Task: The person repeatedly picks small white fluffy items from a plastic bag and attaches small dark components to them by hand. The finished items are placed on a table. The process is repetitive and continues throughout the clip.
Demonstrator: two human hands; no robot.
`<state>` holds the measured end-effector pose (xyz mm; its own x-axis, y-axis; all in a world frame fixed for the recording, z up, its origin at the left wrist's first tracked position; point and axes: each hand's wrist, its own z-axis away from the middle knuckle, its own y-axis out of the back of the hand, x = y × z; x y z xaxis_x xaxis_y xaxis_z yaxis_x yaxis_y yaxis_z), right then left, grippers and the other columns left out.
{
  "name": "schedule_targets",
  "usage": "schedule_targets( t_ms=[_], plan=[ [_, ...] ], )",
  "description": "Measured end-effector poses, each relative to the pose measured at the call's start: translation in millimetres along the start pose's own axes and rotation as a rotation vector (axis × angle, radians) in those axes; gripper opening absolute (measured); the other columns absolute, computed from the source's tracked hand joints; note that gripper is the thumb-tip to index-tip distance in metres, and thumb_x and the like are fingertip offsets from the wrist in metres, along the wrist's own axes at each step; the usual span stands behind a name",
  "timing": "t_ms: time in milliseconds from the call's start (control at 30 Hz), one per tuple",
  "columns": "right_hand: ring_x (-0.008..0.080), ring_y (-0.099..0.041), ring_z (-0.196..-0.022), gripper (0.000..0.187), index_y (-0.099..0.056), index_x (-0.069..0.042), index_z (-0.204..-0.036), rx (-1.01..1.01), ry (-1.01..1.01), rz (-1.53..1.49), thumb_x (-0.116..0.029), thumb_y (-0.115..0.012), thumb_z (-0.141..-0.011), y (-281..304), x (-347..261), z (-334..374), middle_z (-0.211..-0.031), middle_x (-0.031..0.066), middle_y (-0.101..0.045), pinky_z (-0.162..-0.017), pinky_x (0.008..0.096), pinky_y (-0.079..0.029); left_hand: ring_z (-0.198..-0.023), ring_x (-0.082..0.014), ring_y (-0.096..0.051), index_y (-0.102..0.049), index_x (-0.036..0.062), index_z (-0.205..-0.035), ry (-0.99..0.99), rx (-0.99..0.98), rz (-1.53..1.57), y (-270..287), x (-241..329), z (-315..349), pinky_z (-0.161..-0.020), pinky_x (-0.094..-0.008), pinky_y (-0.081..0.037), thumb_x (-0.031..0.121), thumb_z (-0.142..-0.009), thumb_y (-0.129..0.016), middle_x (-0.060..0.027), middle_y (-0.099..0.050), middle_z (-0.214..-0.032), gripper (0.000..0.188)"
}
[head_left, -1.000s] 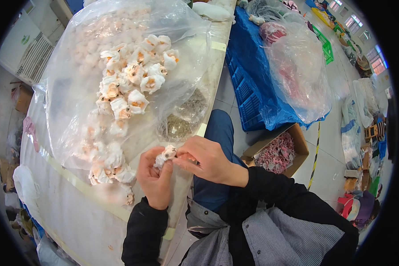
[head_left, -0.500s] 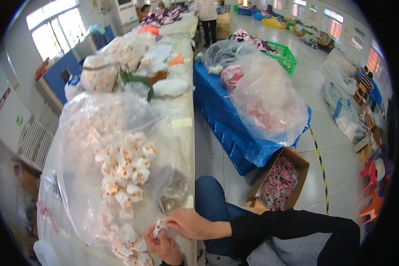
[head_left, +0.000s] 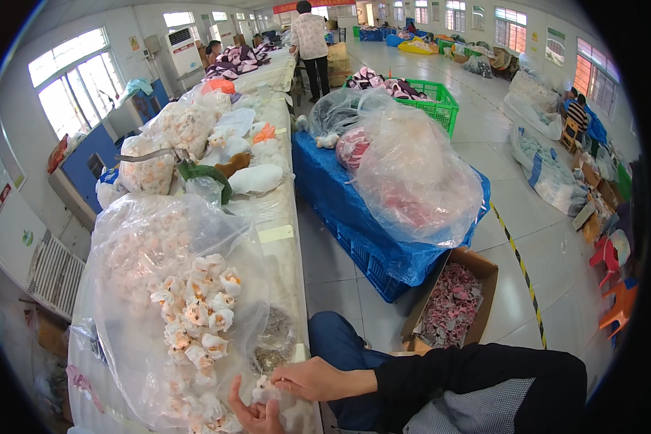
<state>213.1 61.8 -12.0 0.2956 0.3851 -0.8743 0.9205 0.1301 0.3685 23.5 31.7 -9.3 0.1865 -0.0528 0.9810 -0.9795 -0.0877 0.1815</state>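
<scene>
A small white plush piece (head_left: pixel 265 391) with a brownish patch is at the table's near edge, between my two hands. My left hand (head_left: pixel 253 415) has it between thumb and fingers, its index finger stretched up loosely beside it. My right hand (head_left: pixel 315 379) comes in from the right, fingertips pinched on the piece's upper right side. Whether those fingertips also hold a needle or thread is too small to tell. A heap of white and orange plush pieces (head_left: pixel 197 312) lies just beyond, on and in a large clear plastic bag (head_left: pixel 134 249).
A small clear bag of dark bits (head_left: pixel 273 337) lies near my hands. Fuller plush bags (head_left: pixel 183 129) stand farther up the table. To the right are a blue-covered crate (head_left: pixel 318 170) with a big plastic bag, a carton of pink scraps (head_left: pixel 452 304) and a green crate (head_left: pixel 437 112). A person (head_left: pixel 309 47) stands far ahead.
The view has tilted up, showing more of the far room. My left index finger has stretched away from the plush piece, which it earlier curled around. My right hand remains at the piece.
</scene>
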Motion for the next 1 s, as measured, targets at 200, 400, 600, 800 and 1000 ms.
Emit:
schedule_targets(
  t_ms=[200, 400, 600, 800, 1000],
  plan=[
    [0.0409, -0.063, -0.065, 0.015, -0.059, -0.014, -0.111, -0.116, 0.063, 0.017, -0.027, -0.056, -0.104, 9, -8, -1, -0.072, 0.0165, -0.062, -0.054, 0.0492, -0.046, -0.065, -0.0186, -0.058, -0.069, 0.0013, -0.113, -0.175, -0.277, -0.301, 6, -11, -5, -0.059, -0.0344, -0.045, 0.020, -0.103, -0.067, -0.0078, -0.070, -0.091, 0.022],
    [0.0376, -0.062, -0.059, 0.013, -0.063, -0.017, -0.107, -0.144, 0.068, 0.096, -0.028, -0.058, -0.103, 14, 4, 10, -0.071, 0.0126, -0.061, -0.051, 0.0460, -0.046, -0.050, -0.0211, -0.049, -0.062, -0.0006, -0.077, -0.128, -0.128, -0.286, -8, 10, 0, -0.051, -0.0368, -0.041, 0.013, -0.084, -0.073, -0.0145, -0.051, -0.061, 0.019],
    [0.0296, -0.068, -0.070, 0.012, -0.071, -0.007, -0.093, -0.057, 0.212, 0.139, -0.018, -0.074, -0.092, 16, -1, -7, -0.081, 0.0092, -0.068, -0.062, 0.0378, -0.053, -0.058, -0.0070, -0.049, -0.063, -0.0030, -0.079, -0.016, -0.095, -0.079, -3, 9, 5, -0.052, -0.0284, -0.039, 0.008, -0.087, -0.068, -0.0033, -0.056, -0.061, 0.014],
    [0.0250, -0.060, -0.087, 0.011, -0.069, -0.010, -0.089, 0.075, 0.370, 0.659, -0.016, -0.076, -0.083, 22, 16, -56, -0.086, 0.0056, -0.063, -0.079, 0.0376, -0.046, -0.060, -0.0048, -0.049, -0.061, -0.0019, -0.078, 0.143, 0.035, 0.132, 2, -3, -2, -0.053, -0.0252, -0.038, 0.007, -0.089, -0.066, 0.0017, -0.057, -0.065, 0.016],
    [0.0251, -0.055, -0.091, 0.013, -0.066, -0.009, -0.087, -0.119, 0.331, 0.840, -0.019, -0.074, -0.084, 10, 34, -68, -0.087, 0.0062, -0.059, -0.086, 0.0395, -0.040, -0.061, -0.0043, -0.047, -0.058, -0.0017, -0.077, 0.191, 0.045, 0.208, 2, -5, -4, -0.054, -0.0245, -0.037, 0.006, -0.089, -0.065, 0.0028, -0.055, -0.066, 0.016]
  ],
)
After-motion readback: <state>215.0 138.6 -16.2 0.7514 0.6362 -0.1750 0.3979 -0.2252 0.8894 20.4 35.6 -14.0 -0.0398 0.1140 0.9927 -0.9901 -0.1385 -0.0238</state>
